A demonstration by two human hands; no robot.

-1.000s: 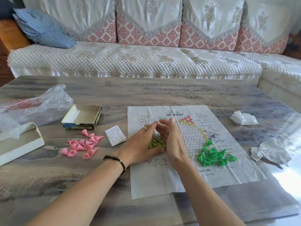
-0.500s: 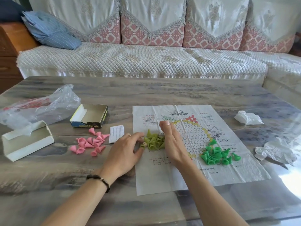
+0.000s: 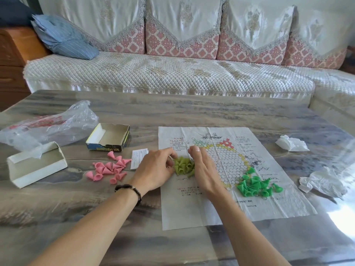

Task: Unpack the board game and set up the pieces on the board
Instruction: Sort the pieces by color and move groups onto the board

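Observation:
A paper game board [image 3: 221,208] with a printed hexagon grid lies flat on the table. A heap of olive-green cone pieces [image 3: 183,166] sits on its left part, between my hands. My left hand [image 3: 156,170] cups the heap from the left with fingers loosely bent. My right hand [image 3: 203,169] stands on edge against the heap's right side, fingers straight. Bright green cone pieces [image 3: 256,184] lie piled on the board's right part. Pink cone pieces [image 3: 108,167] lie scattered on the table left of the board.
An open game box [image 3: 108,137] and a white box lid [image 3: 35,166] stand at the left, beside a clear plastic bag [image 3: 50,125]. A small white leaflet [image 3: 138,158] lies near the pink pieces. Crumpled white wrappers [image 3: 292,144] [image 3: 324,181] lie at the right. A sofa runs behind the table.
Both hands have slid the olive-green heap leftward on the board, from the grid toward its left margin. The left hand has shifted left and opened a gap around the heap.

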